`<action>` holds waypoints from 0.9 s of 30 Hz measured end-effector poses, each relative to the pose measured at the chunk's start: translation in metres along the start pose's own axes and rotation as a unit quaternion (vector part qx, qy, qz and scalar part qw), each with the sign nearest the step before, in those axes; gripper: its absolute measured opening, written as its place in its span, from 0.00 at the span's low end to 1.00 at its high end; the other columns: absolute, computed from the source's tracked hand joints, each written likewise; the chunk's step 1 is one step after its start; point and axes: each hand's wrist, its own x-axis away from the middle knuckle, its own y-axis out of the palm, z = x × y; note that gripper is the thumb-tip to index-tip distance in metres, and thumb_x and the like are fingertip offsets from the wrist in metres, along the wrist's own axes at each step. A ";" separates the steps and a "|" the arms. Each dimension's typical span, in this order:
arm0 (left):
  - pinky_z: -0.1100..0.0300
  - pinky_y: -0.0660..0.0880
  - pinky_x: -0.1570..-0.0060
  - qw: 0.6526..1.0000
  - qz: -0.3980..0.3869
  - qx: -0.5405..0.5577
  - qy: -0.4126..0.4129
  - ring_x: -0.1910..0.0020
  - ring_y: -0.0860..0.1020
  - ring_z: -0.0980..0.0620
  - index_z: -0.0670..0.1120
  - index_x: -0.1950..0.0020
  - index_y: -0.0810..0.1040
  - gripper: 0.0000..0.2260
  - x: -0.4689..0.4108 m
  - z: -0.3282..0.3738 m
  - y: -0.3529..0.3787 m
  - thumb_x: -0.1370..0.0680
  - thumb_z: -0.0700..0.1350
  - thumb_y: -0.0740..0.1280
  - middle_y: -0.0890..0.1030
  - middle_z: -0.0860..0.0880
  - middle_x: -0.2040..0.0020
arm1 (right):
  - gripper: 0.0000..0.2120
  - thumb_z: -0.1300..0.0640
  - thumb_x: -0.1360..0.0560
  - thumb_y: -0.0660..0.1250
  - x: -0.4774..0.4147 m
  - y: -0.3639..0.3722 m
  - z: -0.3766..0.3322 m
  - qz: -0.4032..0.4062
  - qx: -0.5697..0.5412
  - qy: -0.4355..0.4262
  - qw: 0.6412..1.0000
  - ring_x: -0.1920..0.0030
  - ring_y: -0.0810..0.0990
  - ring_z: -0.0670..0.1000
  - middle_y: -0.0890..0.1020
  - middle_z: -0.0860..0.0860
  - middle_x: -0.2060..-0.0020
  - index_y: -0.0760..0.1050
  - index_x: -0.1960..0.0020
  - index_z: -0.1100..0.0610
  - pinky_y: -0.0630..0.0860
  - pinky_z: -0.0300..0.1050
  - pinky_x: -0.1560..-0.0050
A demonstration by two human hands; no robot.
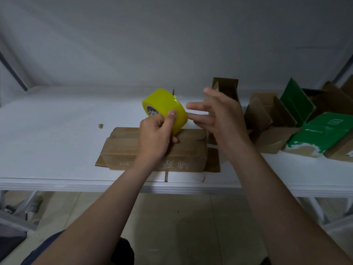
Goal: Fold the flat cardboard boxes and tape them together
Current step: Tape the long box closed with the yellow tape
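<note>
A yellow tape roll (162,104) is held in the air by my left hand (156,134), thumb on its outer face. Right beside the roll, my right hand (221,115) has its fingers spread, and its fingertips reach toward the roll's right edge. Whether they pinch a tape end, I cannot tell. Below both hands a folded brown cardboard box (122,148) lies on its side on the white table (47,131), printed characters on its near face. My left wrist hides part of its top.
Several brown cardboard boxes (267,115) and green printed boxes (322,131) crowd the table's right side. One upright brown box (226,88) stands behind my right hand. A small cardboard scrap (100,126) lies left of centre. The table's front edge runs below the box.
</note>
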 end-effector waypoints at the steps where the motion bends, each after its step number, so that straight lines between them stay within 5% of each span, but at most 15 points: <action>1: 0.49 0.73 0.68 1.000 0.001 0.004 -0.002 0.75 0.81 0.48 0.33 0.65 0.71 0.26 0.000 0.000 0.000 0.18 0.53 0.64 0.78 0.36 0.74 | 0.16 0.60 0.21 0.66 0.001 0.001 0.000 -0.001 0.008 -0.006 1.000 0.54 0.88 0.52 0.88 0.51 0.54 0.74 0.33 0.54 0.83 0.49 0.48; 7: 0.49 0.72 0.72 0.993 -0.047 -0.056 0.088 0.75 0.79 0.52 0.43 0.70 0.74 0.24 0.004 -0.003 0.001 0.21 0.59 0.64 0.78 0.49 0.76 | 0.05 0.50 0.29 0.79 -0.002 0.010 0.021 0.042 0.207 -0.135 0.968 0.56 0.83 0.40 0.86 0.42 0.57 0.85 0.54 0.46 0.81 0.42 0.55; 10: 0.47 0.70 0.72 0.991 -0.044 -0.078 0.100 0.74 0.75 0.51 0.42 0.69 0.76 0.25 0.002 -0.005 0.002 0.22 0.60 0.63 0.76 0.49 0.76 | 0.03 0.52 0.27 0.77 -0.005 0.008 0.023 0.065 0.180 -0.135 0.972 0.56 0.84 0.43 0.86 0.40 0.61 0.85 0.58 0.45 0.84 0.53 0.53; 15: 0.50 0.66 0.73 0.991 -0.029 -0.099 0.085 0.76 0.73 0.50 0.45 0.73 0.69 0.26 0.001 -0.002 0.006 0.23 0.61 0.63 0.73 0.46 0.77 | 0.03 0.51 0.26 0.73 -0.006 0.010 0.030 0.095 0.191 -0.126 0.969 0.55 0.86 0.47 0.86 0.41 0.59 0.84 0.58 0.48 0.84 0.57 0.54; 19: 0.57 0.72 0.65 0.999 0.023 0.029 -0.021 0.74 0.78 0.53 0.39 0.72 0.74 0.25 -0.005 0.002 0.004 0.17 0.51 0.64 0.79 0.45 0.77 | 0.05 0.60 0.21 0.68 -0.004 0.010 0.021 0.099 0.035 -0.056 0.993 0.66 0.86 0.56 0.86 0.50 0.59 0.81 0.50 0.62 0.85 0.54 0.61; 22: 0.57 0.75 0.60 0.998 0.022 0.055 -0.038 0.72 0.79 0.51 0.31 0.65 0.77 0.26 -0.007 0.003 0.001 0.17 0.51 0.63 0.80 0.44 0.76 | 0.07 0.58 0.20 0.68 0.000 0.013 0.016 0.078 0.007 -0.046 0.996 0.66 0.86 0.58 0.86 0.51 0.58 0.80 0.47 0.62 0.85 0.52 0.61; 27: 0.58 0.75 0.55 0.989 0.058 0.112 -0.076 0.70 0.79 0.50 0.33 0.68 0.78 0.27 -0.008 0.006 -0.003 0.16 0.51 0.61 0.79 0.42 0.76 | 0.08 0.56 0.21 0.71 -0.003 0.007 0.013 0.054 -0.059 0.043 0.996 0.61 0.87 0.55 0.86 0.51 0.53 0.81 0.45 0.59 0.84 0.51 0.60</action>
